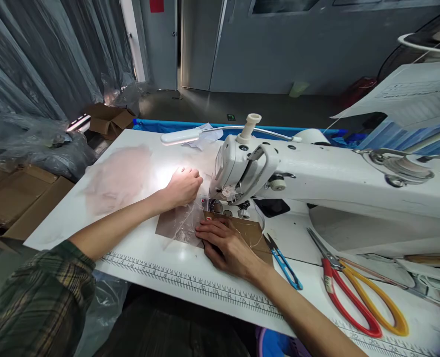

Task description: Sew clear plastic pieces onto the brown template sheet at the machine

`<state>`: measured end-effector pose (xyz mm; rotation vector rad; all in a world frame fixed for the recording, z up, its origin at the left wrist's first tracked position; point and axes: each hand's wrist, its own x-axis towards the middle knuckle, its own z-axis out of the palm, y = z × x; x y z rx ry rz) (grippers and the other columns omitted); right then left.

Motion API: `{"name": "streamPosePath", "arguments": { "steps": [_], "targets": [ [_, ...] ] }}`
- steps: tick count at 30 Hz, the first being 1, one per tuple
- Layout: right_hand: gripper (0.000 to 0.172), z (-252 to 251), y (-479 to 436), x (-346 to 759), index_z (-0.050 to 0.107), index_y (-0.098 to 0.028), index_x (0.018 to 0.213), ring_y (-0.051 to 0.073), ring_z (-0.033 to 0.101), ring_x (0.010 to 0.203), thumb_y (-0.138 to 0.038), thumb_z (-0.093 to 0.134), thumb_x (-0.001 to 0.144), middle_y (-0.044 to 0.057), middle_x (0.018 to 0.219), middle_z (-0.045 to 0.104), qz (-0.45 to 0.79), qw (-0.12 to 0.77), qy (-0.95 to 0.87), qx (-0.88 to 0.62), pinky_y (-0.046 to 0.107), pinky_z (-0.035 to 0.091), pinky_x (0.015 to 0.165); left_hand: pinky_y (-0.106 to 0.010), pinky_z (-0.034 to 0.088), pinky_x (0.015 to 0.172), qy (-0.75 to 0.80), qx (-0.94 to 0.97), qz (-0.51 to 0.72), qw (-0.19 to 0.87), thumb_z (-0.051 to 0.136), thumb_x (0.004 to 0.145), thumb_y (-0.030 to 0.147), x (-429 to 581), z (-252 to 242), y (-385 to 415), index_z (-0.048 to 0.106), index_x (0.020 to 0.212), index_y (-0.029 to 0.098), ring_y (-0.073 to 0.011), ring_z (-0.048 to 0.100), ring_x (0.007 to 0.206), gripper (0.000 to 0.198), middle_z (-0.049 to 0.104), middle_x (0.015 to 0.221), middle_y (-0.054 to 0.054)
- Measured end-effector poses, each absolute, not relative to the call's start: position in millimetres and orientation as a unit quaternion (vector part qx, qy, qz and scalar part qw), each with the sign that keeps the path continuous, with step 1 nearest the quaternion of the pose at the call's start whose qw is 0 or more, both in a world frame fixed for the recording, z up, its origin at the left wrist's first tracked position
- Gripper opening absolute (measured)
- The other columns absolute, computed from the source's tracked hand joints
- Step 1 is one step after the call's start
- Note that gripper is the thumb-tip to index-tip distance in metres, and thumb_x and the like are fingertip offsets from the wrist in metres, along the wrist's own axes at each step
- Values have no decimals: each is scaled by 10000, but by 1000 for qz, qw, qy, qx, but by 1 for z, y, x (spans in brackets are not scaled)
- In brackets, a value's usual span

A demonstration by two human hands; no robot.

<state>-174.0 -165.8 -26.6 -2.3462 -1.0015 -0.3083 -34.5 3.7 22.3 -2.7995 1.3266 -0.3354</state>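
My left hand [185, 186] is closed at the left of the sewing machine [229, 171], its fingers curled on the edge of a sheer, pale fabric [189, 220]. This fabric runs over a brown plate [247, 230] by the presser foot. My right hand [223, 242] lies flat on the plate, just in front of the needle area, with fingertips touching the fabric. Blue thread snips [287, 267] rest right of that hand. A thin pale pink fabric pile [118, 178] spreads over the table to the left.
Scissors with red and yellow handles [357, 292] lie at the right. A black phone [272, 207] sits under the machine arm. A ruler strip [190, 282] follows the front edge of the white table [64, 230]. Cardboard boxes [23, 198] stand at the left.
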Motion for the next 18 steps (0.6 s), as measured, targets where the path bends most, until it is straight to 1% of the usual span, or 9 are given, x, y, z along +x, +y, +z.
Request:
{"name": "streamPosePath", "arguments": {
  "steps": [2, 4, 7, 9, 11, 13, 15, 16, 18],
  "targets": [
    [332, -28, -166, -174, 679, -187, 1124, 282, 605, 1133, -126, 502, 851, 101, 1128, 706, -120, 287, -369, -876, 529, 442, 971, -380, 391, 668, 457, -885, -84, 14, 483, 805, 147, -26, 16, -5, 641, 769, 117, -241, 537, 711, 165, 601, 804, -140],
    [323, -29, -167, -175, 678, -170, 1128, 285, 600, 1144, -135, 504, 859, 106, 1139, 702, -124, 289, -359, -879, 532, 434, 975, -387, 398, 673, 496, -867, -50, -4, 499, 787, 158, -12, 9, -14, 632, 729, 120, -241, 530, 704, 150, 597, 789, -139],
    [320, -30, -167, -176, 676, -163, 1137, 286, 601, 1144, -154, 495, 873, 109, 1147, 698, -130, 288, -349, -882, 532, 431, 966, -390, 420, 757, 550, -832, -18, -76, 512, 780, 154, 8, 0, -25, 615, 716, 139, -245, 540, 773, 123, 605, 840, -119],
    [329, -31, -168, -177, 673, -177, 1149, 281, 598, 1149, -157, 485, 879, 104, 1160, 694, -133, 289, -347, -882, 526, 429, 965, -389, 424, 815, 551, -820, -23, -151, 534, 777, 163, 13, -1, -25, 616, 766, 147, -250, 548, 833, 84, 607, 910, -113],
    [337, -31, -168, -177, 671, -191, 1155, 280, 588, 1163, -154, 487, 876, 96, 1173, 690, -132, 291, -346, -882, 525, 424, 972, -387, 433, 832, 530, -822, -45, -203, 540, 779, 167, 8, 2, -16, 619, 826, 155, -252, 559, 877, 92, 607, 984, -117],
    [342, -31, -168, -178, 672, -197, 1156, 284, 575, 1182, -148, 493, 869, 91, 1180, 687, -122, 293, -344, -884, 529, 423, 976, -381, 448, 807, 523, -820, -89, -214, 514, 809, 183, -8, 9, 1, 622, 841, 167, -241, 573, 886, 113, 616, 1015, -115],
    [346, -30, -169, -178, 673, -197, 1155, 290, 570, 1188, -141, 496, 862, 90, 1185, 685, -111, 296, -342, -885, 538, 426, 972, -361, 461, 742, 559, -792, -138, -203, 492, 838, 214, -32, 16, 23, 618, 801, 181, -210, 589, 822, 136, 644, 965, -96],
    [351, -29, -169, -178, 674, -196, 1154, 291, 573, 1184, -135, 496, 858, 90, 1184, 685, -108, 298, -340, -885, 543, 427, 969, -351, 465, 713, 595, -765, -148, -198, 508, 833, 237, -46, 19, 35, 611, 772, 184, -193, 591, 777, 130, 658, 917, -79],
    [358, -29, -169, -177, 678, -195, 1152, 290, 585, 1168, -131, 495, 851, 93, 1181, 686, -110, 306, -331, -886, 547, 432, 965, -336, 479, 689, 680, -699, -121, -185, 548, 805, 291, -72, 22, 56, 605, 772, 180, -174, 593, 727, 129, 670, 854, -61]
  ]
}}
